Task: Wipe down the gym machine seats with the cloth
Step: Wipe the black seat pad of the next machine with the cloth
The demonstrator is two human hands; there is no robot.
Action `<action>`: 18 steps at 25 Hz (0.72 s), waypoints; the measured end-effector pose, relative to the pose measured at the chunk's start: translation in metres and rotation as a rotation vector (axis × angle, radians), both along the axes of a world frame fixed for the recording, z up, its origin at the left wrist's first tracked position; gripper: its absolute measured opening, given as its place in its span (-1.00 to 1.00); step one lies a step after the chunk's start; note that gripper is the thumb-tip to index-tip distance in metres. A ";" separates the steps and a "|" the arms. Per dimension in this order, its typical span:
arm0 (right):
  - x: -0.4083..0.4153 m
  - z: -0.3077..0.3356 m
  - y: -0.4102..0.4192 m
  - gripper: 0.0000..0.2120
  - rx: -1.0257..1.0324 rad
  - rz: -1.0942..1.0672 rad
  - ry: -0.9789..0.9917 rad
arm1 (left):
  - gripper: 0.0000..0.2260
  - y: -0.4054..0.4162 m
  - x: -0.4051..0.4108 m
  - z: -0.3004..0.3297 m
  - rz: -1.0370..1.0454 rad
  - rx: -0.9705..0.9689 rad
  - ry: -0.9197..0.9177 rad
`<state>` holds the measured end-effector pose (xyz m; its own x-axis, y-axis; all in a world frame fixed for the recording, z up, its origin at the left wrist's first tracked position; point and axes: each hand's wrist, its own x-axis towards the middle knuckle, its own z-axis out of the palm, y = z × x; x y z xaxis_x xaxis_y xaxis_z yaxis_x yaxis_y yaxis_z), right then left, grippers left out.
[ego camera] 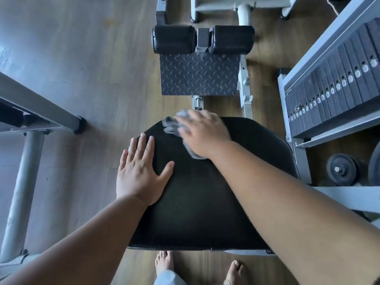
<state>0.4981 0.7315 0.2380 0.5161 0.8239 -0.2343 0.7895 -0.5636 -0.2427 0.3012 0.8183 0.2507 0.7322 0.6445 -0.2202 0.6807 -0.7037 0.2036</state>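
Observation:
A wide black padded seat [205, 202] fills the middle of the view below me. My right hand [203, 134] presses a crumpled grey cloth [172, 124] onto the seat's far edge; the cloth shows to the left of the fingers and under the palm. My left hand [141, 171] lies flat on the seat's left side, fingers spread, holding nothing. The right hand is blurred.
Beyond the seat are a black tread-plate footrest [199, 75] and two black roller pads [174, 39]. A weight stack [337, 79] in a grey frame stands at the right, with a plate weight [342, 169] below. Grey machine legs [26, 167] stand left. My bare feet [164, 262] are on the wooden floor.

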 end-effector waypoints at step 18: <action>-0.074 0.034 -0.224 -0.52 -0.137 -0.423 -0.133 | -0.23 0.000 0.001 -0.002 0.007 0.027 -0.014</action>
<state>0.4242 0.5074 0.2718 0.8331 0.5007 -0.2351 0.5027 -0.8627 -0.0556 0.3021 0.8186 0.2483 0.7302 0.6556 -0.1926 0.6832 -0.7040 0.1941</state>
